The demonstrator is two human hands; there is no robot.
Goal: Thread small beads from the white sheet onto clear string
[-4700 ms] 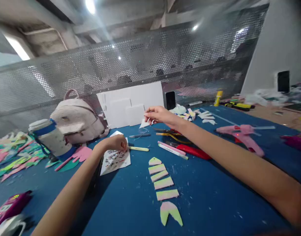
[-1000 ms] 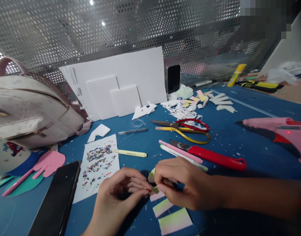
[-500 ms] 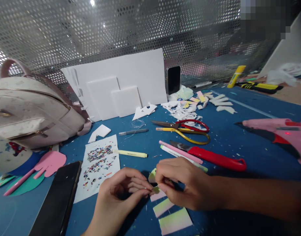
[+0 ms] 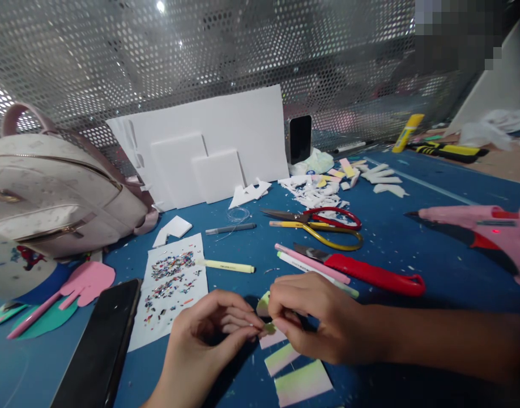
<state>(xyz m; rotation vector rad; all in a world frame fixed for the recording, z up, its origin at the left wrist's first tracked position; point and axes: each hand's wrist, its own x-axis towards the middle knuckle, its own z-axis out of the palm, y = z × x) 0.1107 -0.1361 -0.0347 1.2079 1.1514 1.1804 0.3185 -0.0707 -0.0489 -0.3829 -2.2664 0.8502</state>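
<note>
My left hand (image 4: 215, 334) pinches a small yellow-green piece (image 4: 269, 328) between thumb and fingertips. My right hand (image 4: 315, 317) is closed from the other side, its thumb and curled index finger meeting at the same piece; its inner fingers are partly hidden. Below them on the table lie a green-and-pink rectangular piece (image 4: 305, 383) and a narrower green-and-pink strip (image 4: 282, 358). Another green piece (image 4: 263, 305) shows partly behind my right fingers. Just beyond the right hand are a pink marker (image 4: 313, 262) and a red-handled knife (image 4: 370, 274).
Tiny shiny gems lie on a white sheet (image 4: 192, 306) at left, beside a black phone (image 4: 96, 345). Scissors (image 4: 332, 221), a yellow marker (image 4: 230, 266) and white scraps (image 4: 315, 192) are farther back. A pink glue gun (image 4: 481, 218) lies right, a backpack (image 4: 51, 181) left.
</note>
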